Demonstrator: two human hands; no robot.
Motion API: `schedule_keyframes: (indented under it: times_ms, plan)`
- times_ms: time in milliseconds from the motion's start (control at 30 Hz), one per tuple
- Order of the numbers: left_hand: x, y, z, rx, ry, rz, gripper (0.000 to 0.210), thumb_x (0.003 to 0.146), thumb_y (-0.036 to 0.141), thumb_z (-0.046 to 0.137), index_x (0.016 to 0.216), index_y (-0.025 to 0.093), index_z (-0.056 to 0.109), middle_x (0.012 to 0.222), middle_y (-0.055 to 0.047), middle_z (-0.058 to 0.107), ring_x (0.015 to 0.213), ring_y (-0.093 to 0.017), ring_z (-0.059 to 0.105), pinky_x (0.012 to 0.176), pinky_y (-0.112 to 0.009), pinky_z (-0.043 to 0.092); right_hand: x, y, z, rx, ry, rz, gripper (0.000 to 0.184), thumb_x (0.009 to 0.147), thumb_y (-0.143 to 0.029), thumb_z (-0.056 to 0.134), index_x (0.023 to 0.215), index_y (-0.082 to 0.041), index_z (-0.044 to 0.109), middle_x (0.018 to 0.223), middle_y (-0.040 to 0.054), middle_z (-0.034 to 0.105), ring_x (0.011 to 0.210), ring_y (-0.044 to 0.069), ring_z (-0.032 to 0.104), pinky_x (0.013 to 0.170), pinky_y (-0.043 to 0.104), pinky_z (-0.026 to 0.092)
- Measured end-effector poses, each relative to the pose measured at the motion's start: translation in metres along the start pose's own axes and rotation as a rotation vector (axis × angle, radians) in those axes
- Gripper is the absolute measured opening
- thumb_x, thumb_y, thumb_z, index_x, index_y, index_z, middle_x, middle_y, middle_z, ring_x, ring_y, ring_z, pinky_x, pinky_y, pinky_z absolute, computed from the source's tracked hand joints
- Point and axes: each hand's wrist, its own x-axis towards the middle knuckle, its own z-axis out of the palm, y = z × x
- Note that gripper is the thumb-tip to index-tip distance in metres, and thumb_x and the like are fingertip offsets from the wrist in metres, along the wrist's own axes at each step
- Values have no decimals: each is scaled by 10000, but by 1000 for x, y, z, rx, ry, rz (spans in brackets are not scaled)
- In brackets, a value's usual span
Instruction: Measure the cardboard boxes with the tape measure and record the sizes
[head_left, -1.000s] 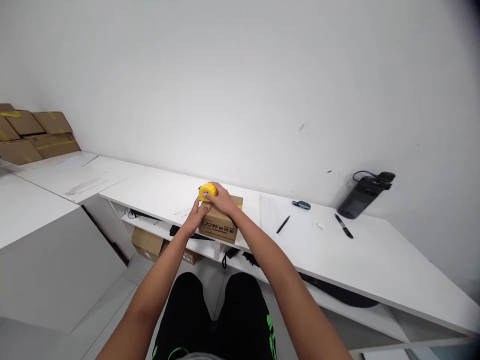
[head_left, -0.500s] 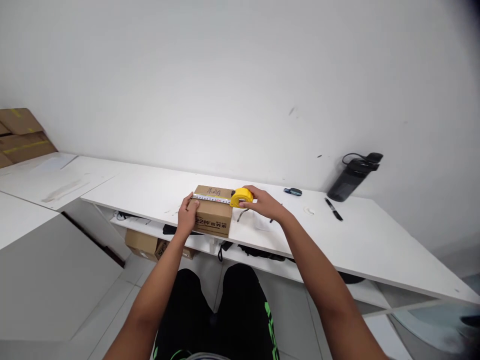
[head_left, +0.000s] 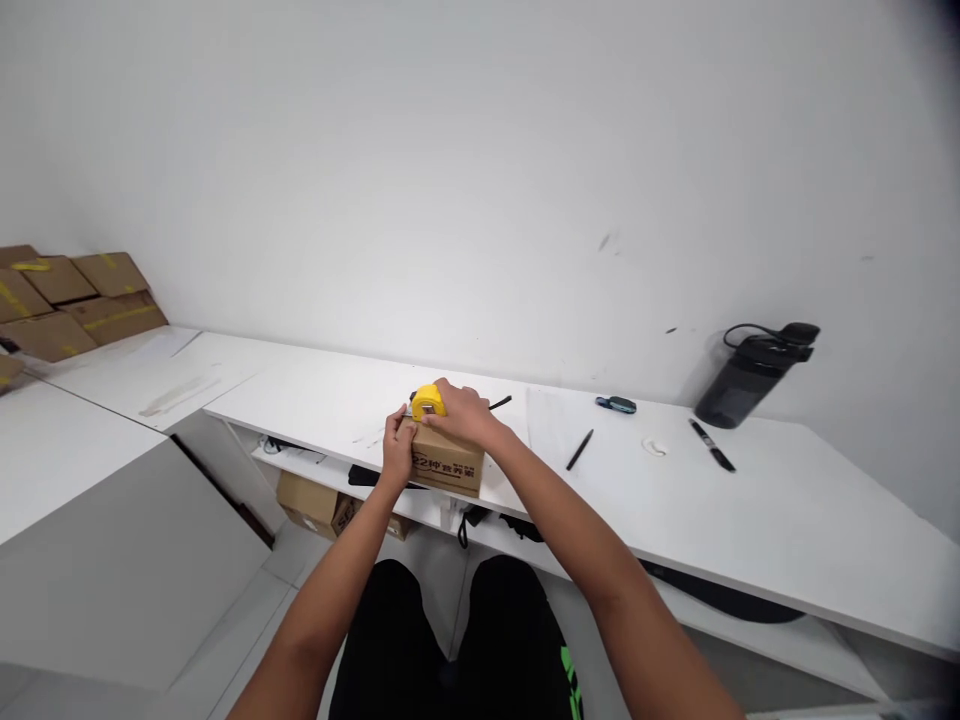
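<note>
A small brown cardboard box (head_left: pixel 446 463) with dark printing on its front sits near the front edge of the white table (head_left: pixel 300 385). My left hand (head_left: pixel 399 448) is wrapped round the box's left end, thumb on top, its fingertips close to the tape measure's mouth. My right hand (head_left: pixel 459 410) grips a yellow tape measure (head_left: pixel 428 401) over the left part of the box's top. Only a short bit of blade shows by the left fingers. The right hand and forearm hide much of the box's top.
To the right lie a black pen (head_left: pixel 580 450), a dark blue key fob (head_left: pixel 616 404), a small white curled piece (head_left: pixel 654 447) and a black marker (head_left: pixel 712 446). A dark bottle (head_left: pixel 754 378) stands by the wall. Cardboard boxes (head_left: pixel 112 310) are stacked at far left.
My right hand has brought the tape measure leftward across the box to my left hand, and the blade has drawn in. The pen on the table now shows fully. The view has shifted slightly.
</note>
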Motion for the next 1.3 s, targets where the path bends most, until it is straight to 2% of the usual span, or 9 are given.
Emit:
schedule_keyframes:
  times_ms: [267,500,700,800,900,967,1100,1200,1300]
  plan:
    - [-4,10,2,31,-10,19,465,849,342,539,1289,193,552,1373,-109,592,1286,-256,549,1103,-387,418,-6,4,12,-94,75,-16,337,730,-422,784,917,-259,556,832,35,719,927,287,646,1062,530,322]
    - [-7,17,11,-4,-33,21,446,857,352,534,1268,186,582,1353,-114,609,1233,-261,582,1081,-387,444,-68,3,15,138,517,-63,392,744,-461,777,1052,-257,645,1116,95,712,1133,293,605,1186,536,243]
    - [24,20,35,98,-55,5,532,911,409,508,1394,187,488,1415,-140,563,1261,-268,571,1042,-373,480,-150,3,46,828,859,293,505,754,-569,749,1109,-259,568,1060,62,693,977,235,652,911,405,533]
    - [37,37,48,311,18,44,589,924,438,529,1435,157,448,1474,-194,493,1369,-320,470,1133,-456,392,-188,7,78,1186,842,384,465,822,-633,654,1081,-267,530,917,35,694,792,214,684,674,360,567]
    - [13,53,58,364,76,291,570,934,468,541,1423,187,460,1550,-181,392,1466,-322,334,1193,-482,302,-208,20,93,1320,787,443,494,808,-648,673,1087,-276,508,820,2,671,622,187,651,523,328,530]
    - [-26,55,68,238,-96,279,509,947,543,505,1334,213,531,1439,-151,520,1378,-290,453,1160,-460,356,-208,34,86,1315,818,451,540,800,-679,666,1121,-279,495,814,-10,659,563,162,612,491,315,514]
    - [-96,43,113,-5,-671,-248,659,813,737,581,1201,205,621,1168,-139,695,1105,-296,655,914,-434,543,-189,72,39,1099,805,433,632,742,-700,714,1162,-268,525,946,28,673,794,202,666,611,327,561]
    - [-91,32,166,-193,-700,-418,688,809,786,528,1056,158,666,1042,-148,733,1017,-297,690,841,-404,568,-176,108,-11,886,609,327,569,831,-703,610,1200,-271,617,1166,63,677,1064,235,638,909,397,544]
    - [-47,17,218,-326,-768,-514,752,832,814,416,965,124,683,932,-163,746,974,-312,706,780,-395,576,-162,149,-64,508,512,255,482,941,-640,462,1038,-263,745,1110,71,690,1130,260,582,1078,440,416]
